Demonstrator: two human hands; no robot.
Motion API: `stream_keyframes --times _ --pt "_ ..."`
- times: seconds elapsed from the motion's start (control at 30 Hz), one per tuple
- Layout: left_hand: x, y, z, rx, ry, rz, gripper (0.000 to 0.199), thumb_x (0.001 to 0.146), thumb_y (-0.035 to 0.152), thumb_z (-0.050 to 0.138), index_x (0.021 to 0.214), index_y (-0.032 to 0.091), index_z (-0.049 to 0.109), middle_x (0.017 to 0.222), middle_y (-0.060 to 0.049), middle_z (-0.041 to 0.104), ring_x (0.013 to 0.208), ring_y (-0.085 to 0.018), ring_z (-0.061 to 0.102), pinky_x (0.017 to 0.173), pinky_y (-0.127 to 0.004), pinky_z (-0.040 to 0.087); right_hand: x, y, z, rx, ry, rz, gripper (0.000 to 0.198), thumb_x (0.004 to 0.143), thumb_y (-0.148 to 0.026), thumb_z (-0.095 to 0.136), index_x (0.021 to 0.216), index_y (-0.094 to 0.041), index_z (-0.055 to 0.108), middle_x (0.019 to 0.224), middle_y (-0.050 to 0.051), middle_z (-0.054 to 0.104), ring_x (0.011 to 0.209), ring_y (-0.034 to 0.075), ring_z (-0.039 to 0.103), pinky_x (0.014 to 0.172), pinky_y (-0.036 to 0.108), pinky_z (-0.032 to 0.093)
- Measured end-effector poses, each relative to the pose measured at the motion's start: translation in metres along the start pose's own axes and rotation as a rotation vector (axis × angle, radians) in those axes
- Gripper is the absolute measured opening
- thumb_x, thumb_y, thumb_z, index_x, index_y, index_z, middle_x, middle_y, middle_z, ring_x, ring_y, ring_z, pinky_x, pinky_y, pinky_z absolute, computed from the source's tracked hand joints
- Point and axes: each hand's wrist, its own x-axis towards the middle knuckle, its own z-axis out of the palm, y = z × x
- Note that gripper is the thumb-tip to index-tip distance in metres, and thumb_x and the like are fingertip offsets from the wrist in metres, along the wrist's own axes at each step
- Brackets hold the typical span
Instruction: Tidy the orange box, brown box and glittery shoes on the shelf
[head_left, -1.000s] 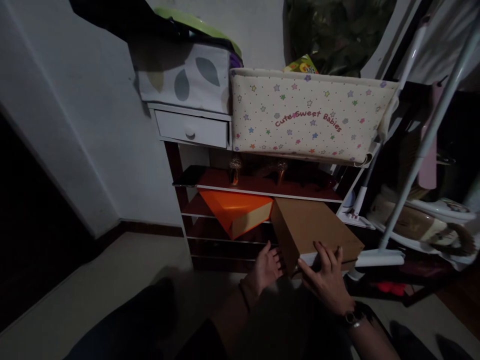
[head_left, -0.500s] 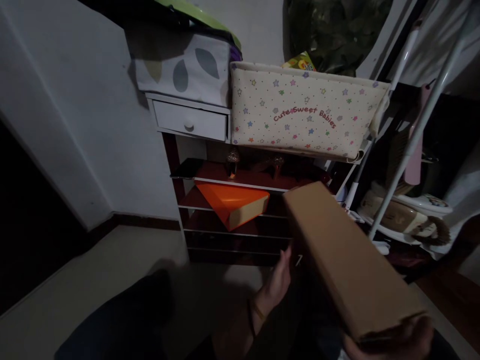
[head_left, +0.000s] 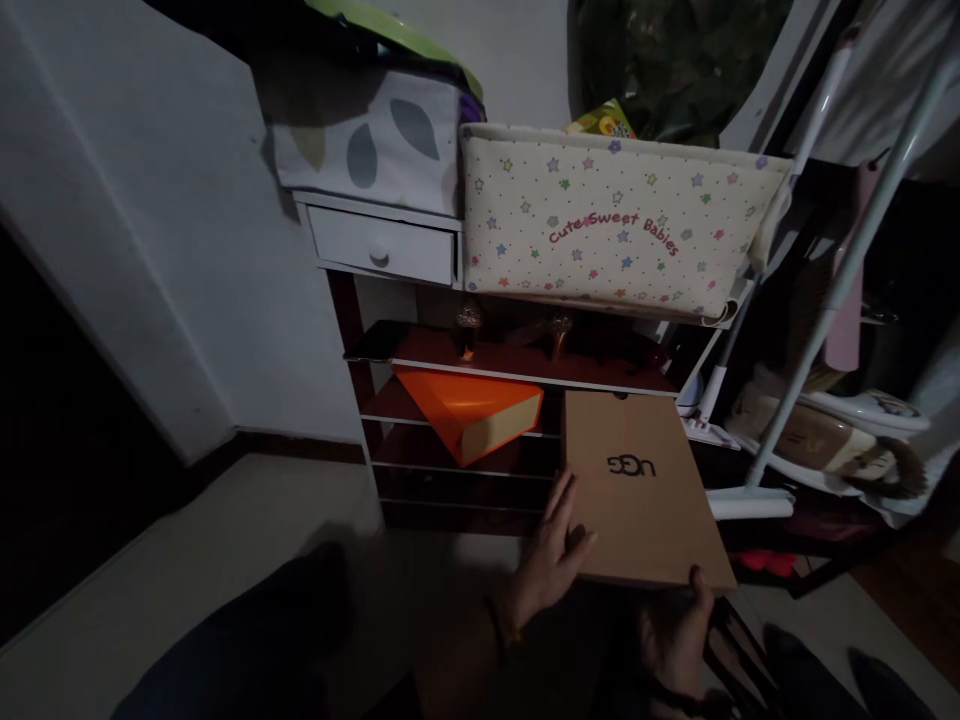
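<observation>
Both hands grip brown box: left hand at side, right hand beneath.

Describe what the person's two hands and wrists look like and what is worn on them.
Both hands are bare, with no gloves and no sleeves reaching the wrists. The left hand has a thin band around its wrist, dark with a lighter strand. The right hand shows something dark at the wrist near the bottom edge, too dim and cut off to identify. The light is too low to show rings or nail details.

The brown box sits right of the orange box — both below the fabric bin.
</observation>
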Motion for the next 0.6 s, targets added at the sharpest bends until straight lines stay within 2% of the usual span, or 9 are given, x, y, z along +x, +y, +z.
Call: stream_keyframes --times 0.07,0.17,0.27,0.4,0.5,0.6 --pt "-0.001 -0.004 -0.003 -0.031 0.043 -0.051 0.081 0.102 0.043 0.058 0.170 0.023 0.020 0.177 -0.007 0.011 0.164 -0.026 0.010 0.134 -0.041 0.008 0.001 0.002 0.007 0.044 0.006 0.041 0.066 0.089 -0.061 0.060 0.146 -0.031 0.055 0.135 0.002 0.068 0.124 0.026 0.064 0.107 0.048 0.055" --pt "-0.002 -0.007 -0.005 -0.066 0.060 -0.127 0.085 0.103 0.047 0.056 0.171 0.021 0.013 0.178 -0.007 0.009 0.164 -0.026 0.009 0.134 -0.039 0.007 0.004 0.003 0.008 0.038 -0.020 0.075 0.067 0.087 -0.065 0.062 0.145 -0.032 0.055 0.135 0.003 0.067 0.122 0.028 0.064 0.101 0.050 0.058" --pt "-0.001 -0.010 -0.004 -0.071 0.065 -0.153 0.082 0.104 0.048 0.052 0.171 0.019 0.013 0.178 -0.006 0.007 0.164 -0.024 0.007 0.134 -0.037 0.005 0.003 -0.001 0.007 -0.005 -0.073 0.128 0.068 0.086 -0.070 0.064 0.143 -0.034 0.055 0.135 0.005 0.066 0.118 0.029 0.065 0.095 0.053 0.060" --pt "0.011 -0.012 -0.005 -0.087 0.109 -0.141 0.080 0.105 0.047 0.050 0.171 0.020 0.014 0.178 -0.004 0.005 0.165 -0.023 0.004 0.134 -0.035 0.003 0.006 -0.008 0.015 -0.047 -0.157 0.131 0.068 0.085 -0.072 0.068 0.143 -0.039 0.053 0.140 0.003 0.062 0.121 0.028 0.063 0.094 0.053 0.060" --pt "0.025 -0.010 -0.009 -0.099 0.151 -0.151 0.077 0.106 0.048 0.046 0.171 0.020 0.015 0.178 -0.004 0.004 0.165 -0.022 0.003 0.134 -0.035 0.002 0.025 -0.010 0.027 -0.044 -0.185 0.168 0.076 0.080 -0.071 0.076 0.144 -0.038 0.050 0.141 0.003 0.059 0.121 0.027 0.063 0.094 0.054 0.061" --pt "0.036 -0.008 -0.012 -0.109 0.167 -0.150 0.078 0.105 0.048 0.047 0.171 0.018 0.016 0.178 -0.005 0.004 0.165 -0.023 0.003 0.134 -0.034 0.003 0.055 -0.009 0.042 -0.051 -0.198 0.213 0.085 0.075 -0.070 0.081 0.145 -0.036 0.045 0.137 0.004 0.059 0.113 0.026 0.066 0.090 0.053 0.063"
